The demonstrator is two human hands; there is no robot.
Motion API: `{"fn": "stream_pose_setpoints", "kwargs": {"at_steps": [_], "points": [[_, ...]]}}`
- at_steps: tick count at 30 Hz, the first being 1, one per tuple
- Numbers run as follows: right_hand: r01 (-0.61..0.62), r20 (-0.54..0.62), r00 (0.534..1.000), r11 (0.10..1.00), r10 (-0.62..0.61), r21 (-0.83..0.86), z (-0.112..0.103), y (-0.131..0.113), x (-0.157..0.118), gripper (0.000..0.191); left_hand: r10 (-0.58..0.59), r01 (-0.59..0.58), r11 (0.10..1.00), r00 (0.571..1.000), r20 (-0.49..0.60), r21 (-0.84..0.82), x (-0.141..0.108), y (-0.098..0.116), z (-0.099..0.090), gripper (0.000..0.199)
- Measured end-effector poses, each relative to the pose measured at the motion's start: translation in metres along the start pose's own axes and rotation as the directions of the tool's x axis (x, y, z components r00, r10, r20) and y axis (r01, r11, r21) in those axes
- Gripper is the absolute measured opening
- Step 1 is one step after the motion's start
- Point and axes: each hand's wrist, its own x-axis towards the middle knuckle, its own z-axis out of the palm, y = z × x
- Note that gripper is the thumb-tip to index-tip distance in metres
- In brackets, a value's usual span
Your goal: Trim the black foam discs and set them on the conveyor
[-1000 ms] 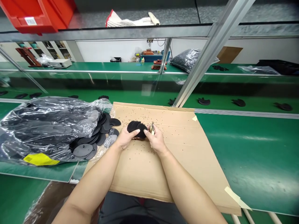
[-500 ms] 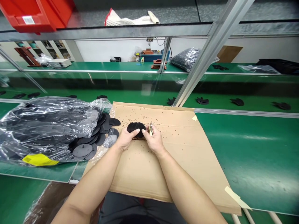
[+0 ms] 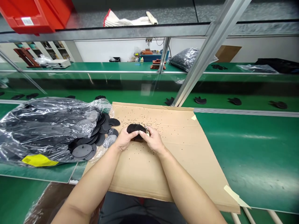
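Several black discs [image 3: 136,127] are held in an overlapping stack above the cardboard sheet [image 3: 140,174]. My left hand [image 3: 124,138] grips the stack from its left side, thumb on top. My right hand [image 3: 153,138] holds a small cutter-like tool [image 3: 147,131] with a pale handle, and its thumb presses on the right part of the discs. Its fingers beneath are hidden. Tiny black specks lie scattered on the cardboard around the hands. More black discs [image 3: 82,151] spill from a clear plastic bag [image 3: 46,124] at the left.
Black pieces [image 3: 200,100] lie spaced along the green surface behind the cardboard. A slanted metal post [image 3: 198,68] rises at the back right. Overhead, a shelf carries a red bin [image 3: 39,15] and a white glove [image 3: 128,21]. A yellow label [image 3: 40,160] lies on the bag.
The discs in my hands have tilted, and my right thumb and the tool have shifted slightly left. The black pieces at the back have slid a little to the left.
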Motion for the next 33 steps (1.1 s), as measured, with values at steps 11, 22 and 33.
{"fn": "stream_pose_setpoints", "kwargs": {"at_steps": [11,22,33], "points": [[-0.161,-0.030,0.985,0.959,0.172,0.233,0.005,0.004,-0.001,0.045,0.021,-0.022,0.999,0.999,0.025,0.033,0.000,-0.001,0.000,0.035],[-0.206,-0.047,0.969,0.900,0.242,0.383,0.010,-0.017,-0.002,0.041,0.028,-0.028,1.000,0.999,-0.021,0.000,0.002,-0.003,-0.001,0.033],[-0.047,-0.134,0.989,0.991,0.064,0.124,0.015,-0.011,-0.007,0.033,-0.073,0.067,0.994,0.994,-0.076,-0.087,0.004,-0.002,-0.003,0.043]]}}
